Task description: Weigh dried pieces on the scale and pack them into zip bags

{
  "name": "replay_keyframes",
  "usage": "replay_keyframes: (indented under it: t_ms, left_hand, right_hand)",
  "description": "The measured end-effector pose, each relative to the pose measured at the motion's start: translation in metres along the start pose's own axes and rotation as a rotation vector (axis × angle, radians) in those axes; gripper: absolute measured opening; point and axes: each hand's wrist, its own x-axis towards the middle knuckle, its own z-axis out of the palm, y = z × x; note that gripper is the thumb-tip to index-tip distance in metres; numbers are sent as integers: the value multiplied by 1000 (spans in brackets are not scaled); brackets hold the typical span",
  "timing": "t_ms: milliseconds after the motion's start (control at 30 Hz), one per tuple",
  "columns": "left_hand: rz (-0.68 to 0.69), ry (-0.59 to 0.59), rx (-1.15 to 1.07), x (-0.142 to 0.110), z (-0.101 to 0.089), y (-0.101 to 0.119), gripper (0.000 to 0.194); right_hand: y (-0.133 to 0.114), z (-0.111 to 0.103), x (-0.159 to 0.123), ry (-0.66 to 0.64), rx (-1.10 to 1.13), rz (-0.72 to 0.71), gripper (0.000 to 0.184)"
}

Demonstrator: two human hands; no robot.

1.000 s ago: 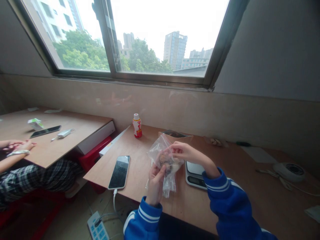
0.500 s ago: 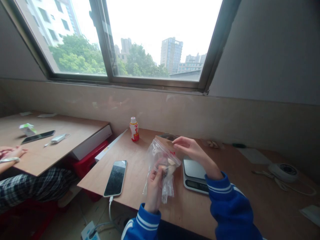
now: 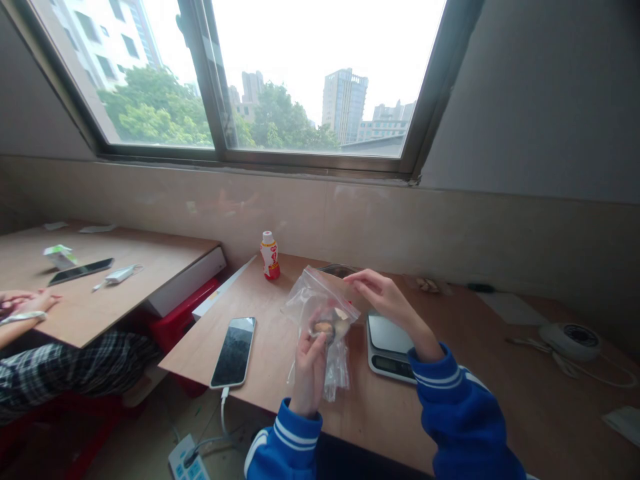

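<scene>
My left hand [image 3: 309, 370] is closed on a clear plastic zip bag [image 3: 313, 293], held up over the wooden table. Through the film I see a few pale and dark brown pieces [image 3: 325, 327], too blurred to name, just above my left fingertips. A crumpled clear plastic part hangs beside that hand. My right hand [image 3: 383, 297] is by the bag's upper right edge, its fingertips drawn together; whether they pinch anything is hidden. Below my right wrist lies a silver kitchen scale [image 3: 390, 337], its dark display facing me.
A phone [image 3: 233, 352] on a white charging cable lies left, with a red-and-white drink bottle [image 3: 270, 257] behind. Pale pieces [image 3: 427, 285] and a round white device [image 3: 571, 341] sit right. A power strip [image 3: 187, 459] is below. Another person's hands [image 3: 27, 303] rest on the left table.
The zip bag's upper part has spread and shifted slightly left, and the pieces inside show more clearly. My right hand has moved slightly upward. The whole view has shifted a little.
</scene>
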Motion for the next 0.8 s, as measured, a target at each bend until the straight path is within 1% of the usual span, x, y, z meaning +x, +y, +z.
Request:
replay_keyframes:
  t_ms: [67,133,233,400,500,600,700,800]
  left_hand:
    - [11,-13,22,2,2,-4,52]
    - [12,-26,44,3,2,-7,53]
    - [8,-37,62,3,1,-9,51]
    - [34,-5,64,2,-4,-8,48]
    - [31,5,66,2,-6,-7,44]
    - [34,-1,68,2,-7,-7,43]
    - [49,8,60,1,-7,-6,43]
    - [59,13,54,0,-5,-5,45]
  right_hand:
    - [-2,-2,-3,-167,112,65,22]
    - [-1,-3,-3,-274,175,126,22]
    - [0,-5,-1,-360,199,206,26]
    - [-7,-7,-3,-510,137,258,37]
    - [-11,-7,-5,-526,93,304,44]
    - [-11,-5,-7,-552,81,304,41]
    - [-8,-4,-8,-545,49,223,37]
    - [-7,-2,-8,-458,7,94,32]
